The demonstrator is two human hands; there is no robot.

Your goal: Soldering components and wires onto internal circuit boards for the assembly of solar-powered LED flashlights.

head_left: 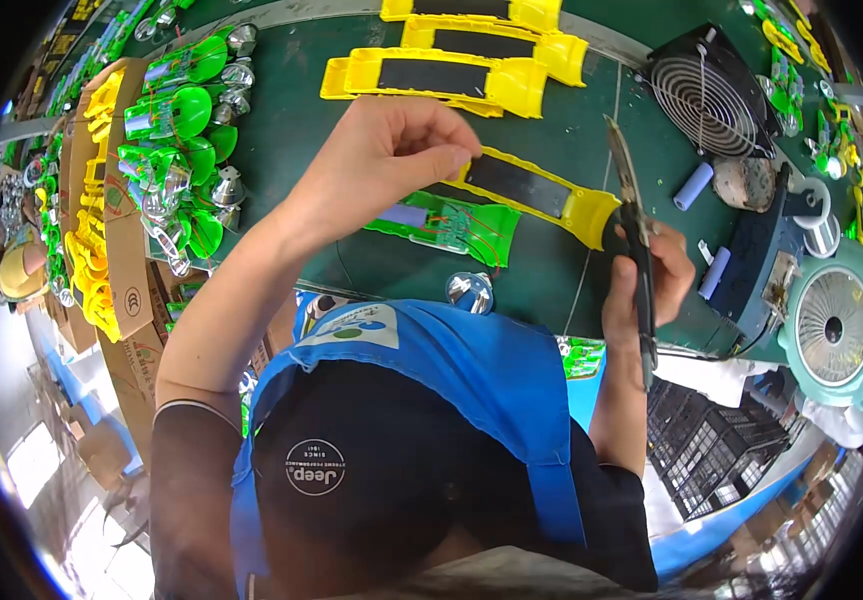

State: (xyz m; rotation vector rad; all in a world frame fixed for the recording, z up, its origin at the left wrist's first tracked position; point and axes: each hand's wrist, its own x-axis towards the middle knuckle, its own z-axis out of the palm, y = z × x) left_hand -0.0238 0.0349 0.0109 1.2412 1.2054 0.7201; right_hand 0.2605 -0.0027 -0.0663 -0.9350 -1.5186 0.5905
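Note:
My left hand (387,150) is closed, thumb and forefinger pinched together beside the left end of a yellow plastic shell (587,212) with a black inner strip. Whatever the pinch holds is too small to make out. In my right hand (667,270) is a scissors-like tool (636,205) with grey metal blades and dark handles, its tip pointing away from me. The shell's right end lies beside that hand; whether they touch I cannot tell. Below the shell lies a green housing (487,235) with wires, a circuit board and a purple battery. A silver reflector (470,290) sits near the bench edge.
Stacked yellow shells (517,85) lie at the back. Wired green housings (192,110) crowd the left beside a cardboard box (132,270) of yellow parts. On the right are a black fan (707,90), purple cells (694,187), a solder spool (820,232) and a green fan (832,328).

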